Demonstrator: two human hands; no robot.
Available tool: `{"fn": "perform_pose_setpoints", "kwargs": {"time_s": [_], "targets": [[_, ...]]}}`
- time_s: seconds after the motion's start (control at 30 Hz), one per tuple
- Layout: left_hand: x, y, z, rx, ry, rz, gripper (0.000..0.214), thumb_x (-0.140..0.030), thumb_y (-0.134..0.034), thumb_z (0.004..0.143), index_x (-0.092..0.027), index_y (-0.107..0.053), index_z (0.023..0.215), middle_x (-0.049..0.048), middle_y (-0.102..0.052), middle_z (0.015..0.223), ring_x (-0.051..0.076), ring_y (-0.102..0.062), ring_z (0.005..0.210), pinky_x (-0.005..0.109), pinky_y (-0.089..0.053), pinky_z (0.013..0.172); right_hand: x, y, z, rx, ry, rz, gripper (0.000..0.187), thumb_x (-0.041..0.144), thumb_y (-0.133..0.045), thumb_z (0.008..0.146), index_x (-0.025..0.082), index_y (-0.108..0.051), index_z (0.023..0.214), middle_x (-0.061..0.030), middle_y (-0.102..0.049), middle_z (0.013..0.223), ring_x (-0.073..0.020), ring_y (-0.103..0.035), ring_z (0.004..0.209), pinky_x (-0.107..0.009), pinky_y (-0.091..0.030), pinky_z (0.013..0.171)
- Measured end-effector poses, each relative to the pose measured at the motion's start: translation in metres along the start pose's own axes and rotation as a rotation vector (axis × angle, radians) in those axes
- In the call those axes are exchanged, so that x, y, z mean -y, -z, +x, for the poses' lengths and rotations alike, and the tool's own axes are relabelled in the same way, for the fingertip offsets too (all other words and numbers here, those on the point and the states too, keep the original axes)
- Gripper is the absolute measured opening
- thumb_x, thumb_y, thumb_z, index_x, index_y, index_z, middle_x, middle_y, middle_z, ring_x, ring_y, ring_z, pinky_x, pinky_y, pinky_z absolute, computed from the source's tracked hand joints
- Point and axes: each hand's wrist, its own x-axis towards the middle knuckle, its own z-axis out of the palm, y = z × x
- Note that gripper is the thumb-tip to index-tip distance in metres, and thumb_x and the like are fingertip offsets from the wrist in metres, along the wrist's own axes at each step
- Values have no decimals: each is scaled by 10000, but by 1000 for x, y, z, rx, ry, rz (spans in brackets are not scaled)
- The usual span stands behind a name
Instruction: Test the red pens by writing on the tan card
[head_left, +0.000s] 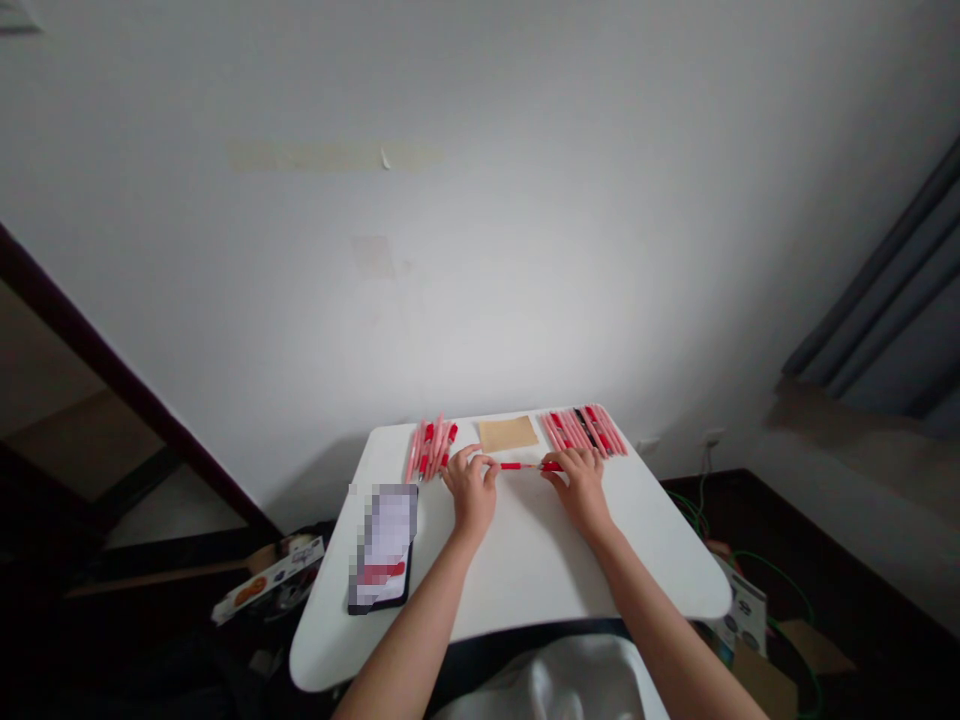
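Observation:
Above the middle of the white table, my left hand [472,490] pinches one end of a slim red pen [511,466] that lies level, pointing right. Facing it, my right hand [581,490] is closed on a red pen piece [551,466] with a dark or silvery end. A thin pale section shows between the two red parts; whether they touch I cannot tell. Left of my left hand lies a loose pile of pink and red pens [431,450]. Beyond my right hand is a neater row of pink, red and black pens [585,430].
A tan paper sheet [508,433] lies at the back of the white table [525,570]. A phone [386,550] with a blurred screen lies at left. The wall [480,300] stands behind the table. Boxes [750,610] and green cables [780,575] are on the floor at right.

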Motion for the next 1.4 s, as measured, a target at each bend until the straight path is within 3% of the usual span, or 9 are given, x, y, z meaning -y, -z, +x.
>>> {"fn": "perform_pose_setpoints", "kwargs": {"time_s": [0.47,0.87,1.23,1.4], "targets": [[-2,1,1,9,-61,-13,37,-189,-621,791,-217,-620,766,60,-598,1127,244,-499,1123,460,-351,985,1,1,1,0,-60,52,302,409,-428,952,279,-692,882,-38,-670,884,-238,-481,985,-500,-197,1032],[0,0,1,56,-70,37,65,-266,-619,810,-245,-679,819,61,-574,1178,252,-479,1154,500,-315,1016,-9,-4,1,-22,-80,141,268,429,-472,927,274,-690,930,-48,-674,958,-246,-489,994,-412,-299,931],[-1,5,3,47,-83,-5,77,-272,-615,808,-241,-676,773,63,-560,1201,258,-461,1169,481,-355,1001,-8,-1,0,-15,-94,213,293,457,-463,921,283,-695,880,-39,-683,845,-244,-487,932,-421,-305,921],[0,3,1,38,-78,11,126,-304,-583,832,-236,-675,780,73,-565,1183,256,-477,1148,478,-355,995,-5,-1,0,-51,-121,192,288,459,-492,903,272,-651,1053,-64,-684,965,-256,-493,978,-429,-316,925]]}}
